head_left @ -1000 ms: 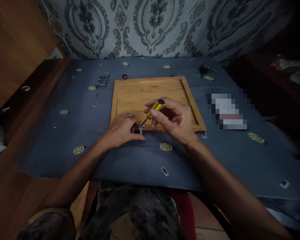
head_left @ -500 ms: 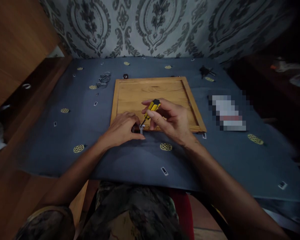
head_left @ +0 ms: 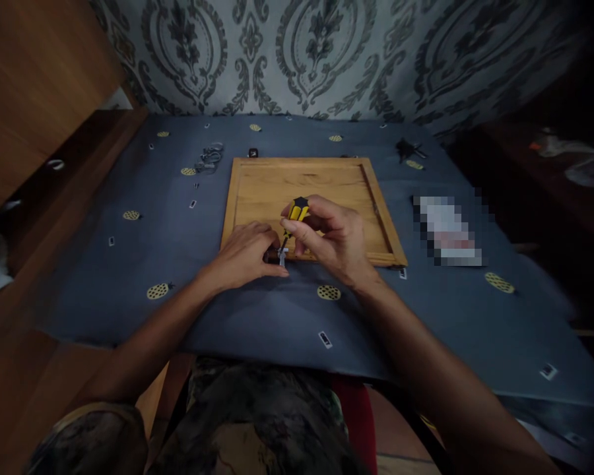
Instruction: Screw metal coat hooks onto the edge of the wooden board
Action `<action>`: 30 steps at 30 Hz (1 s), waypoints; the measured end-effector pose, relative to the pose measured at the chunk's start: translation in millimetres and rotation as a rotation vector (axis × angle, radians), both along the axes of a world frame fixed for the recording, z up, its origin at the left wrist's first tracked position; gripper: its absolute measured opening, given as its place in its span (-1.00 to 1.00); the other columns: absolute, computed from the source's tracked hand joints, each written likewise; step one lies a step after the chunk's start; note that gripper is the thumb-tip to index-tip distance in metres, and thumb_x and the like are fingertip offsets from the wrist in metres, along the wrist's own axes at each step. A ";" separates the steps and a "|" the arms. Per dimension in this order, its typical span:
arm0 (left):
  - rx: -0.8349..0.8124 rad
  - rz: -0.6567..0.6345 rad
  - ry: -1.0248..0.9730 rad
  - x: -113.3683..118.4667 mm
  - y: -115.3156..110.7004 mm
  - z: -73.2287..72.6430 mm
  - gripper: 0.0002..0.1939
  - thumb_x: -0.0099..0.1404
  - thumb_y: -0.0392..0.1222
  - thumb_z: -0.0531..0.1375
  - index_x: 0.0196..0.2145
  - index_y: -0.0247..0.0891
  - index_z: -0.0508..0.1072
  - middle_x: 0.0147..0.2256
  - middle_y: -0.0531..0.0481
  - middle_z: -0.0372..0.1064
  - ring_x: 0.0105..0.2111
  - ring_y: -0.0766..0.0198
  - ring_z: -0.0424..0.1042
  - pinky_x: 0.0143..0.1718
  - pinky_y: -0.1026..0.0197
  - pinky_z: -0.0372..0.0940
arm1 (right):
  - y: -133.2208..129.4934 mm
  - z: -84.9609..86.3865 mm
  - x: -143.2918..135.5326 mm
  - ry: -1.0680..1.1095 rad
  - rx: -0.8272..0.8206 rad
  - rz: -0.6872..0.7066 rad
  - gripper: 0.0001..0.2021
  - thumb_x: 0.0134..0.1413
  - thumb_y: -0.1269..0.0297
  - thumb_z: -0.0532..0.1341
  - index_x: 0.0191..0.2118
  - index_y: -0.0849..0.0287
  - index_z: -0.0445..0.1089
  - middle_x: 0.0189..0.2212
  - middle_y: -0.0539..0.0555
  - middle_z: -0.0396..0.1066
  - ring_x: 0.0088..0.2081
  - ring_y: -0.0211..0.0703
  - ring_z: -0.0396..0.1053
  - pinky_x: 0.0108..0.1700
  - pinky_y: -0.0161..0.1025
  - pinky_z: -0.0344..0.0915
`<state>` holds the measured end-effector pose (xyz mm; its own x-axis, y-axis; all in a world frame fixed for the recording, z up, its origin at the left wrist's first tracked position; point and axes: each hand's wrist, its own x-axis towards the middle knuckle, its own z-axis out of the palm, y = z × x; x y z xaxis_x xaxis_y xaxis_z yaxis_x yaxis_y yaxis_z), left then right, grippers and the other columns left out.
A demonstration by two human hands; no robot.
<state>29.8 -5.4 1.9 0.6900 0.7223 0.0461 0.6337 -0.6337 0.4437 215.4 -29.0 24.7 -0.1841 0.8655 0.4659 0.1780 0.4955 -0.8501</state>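
A framed wooden panel (head_left: 301, 175) lies on the table. At its near edge is a small silver metal fitting (head_left: 283, 257) that looks like a hinge. My left hand (head_left: 247, 254) is curled around this fitting, fingers over the panel's edge and thumb below. Between the thumb and fingers of my right hand (head_left: 334, 237) is a yellow and black screwdriver (head_left: 297, 210). Its handle leans slightly right, and the shaft points down to the fitting. The tip's exact contact with a screw is too small to make out.
A blue cloth with pineapple prints (head_left: 257, 323) covers the table. Thin metal pieces (head_left: 210, 158) lie at the back left, a small black item (head_left: 253, 152) behind the panel, a dark object (head_left: 408, 150) at the back right. A blurred-out packet (head_left: 448, 231) lies to the right.
The screwdriver stands more upright than before, and my right hand has turned slightly with it. My left hand keeps its place at the fitting. The whole view has shifted a little.
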 end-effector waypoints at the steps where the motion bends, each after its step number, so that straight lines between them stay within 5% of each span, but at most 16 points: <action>1: -0.008 0.003 -0.005 0.3 -0.2 0.2 -0.60 0.26 0.07 0.44 -0.13 -0.25 0.49 -0.07 -0.16 0.51 -0.01 -0.09 0.45 0.02 -0.07 0.32 | 0.5 0.3 -0.7 -0.009 -0.004 0.003 -0.63 0.17 -0.10 0.40 -0.33 0.11 0.41 -0.46 -0.09 0.37 -0.62 -0.36 0.35 -0.58 -0.32 0.24; 13: 0.010 -0.005 0.021 0.6 -0.9 3.2 -0.58 0.25 0.09 0.45 -0.13 -0.24 0.50 -0.08 -0.14 0.51 0.00 -0.09 0.46 0.03 -0.06 0.31 | -3.0 -0.7 2.0 0.099 -0.036 -0.014 -0.70 0.17 0.00 0.43 -0.28 0.13 0.47 -0.41 -0.09 0.42 -0.63 -0.39 0.36 -0.62 -0.36 0.24; 30: -0.030 0.005 -0.030 -1.8 -0.1 -0.3 -0.59 0.26 0.14 0.41 -0.20 -0.23 0.47 -0.12 -0.13 0.48 -0.04 -0.07 0.44 0.02 -0.08 0.31 | -10.4 -7.8 -1.2 -0.083 0.059 -0.312 -0.63 0.15 -0.07 0.41 -0.40 0.07 0.35 -0.52 -0.07 0.37 -0.56 -0.29 0.32 -0.56 -0.29 0.24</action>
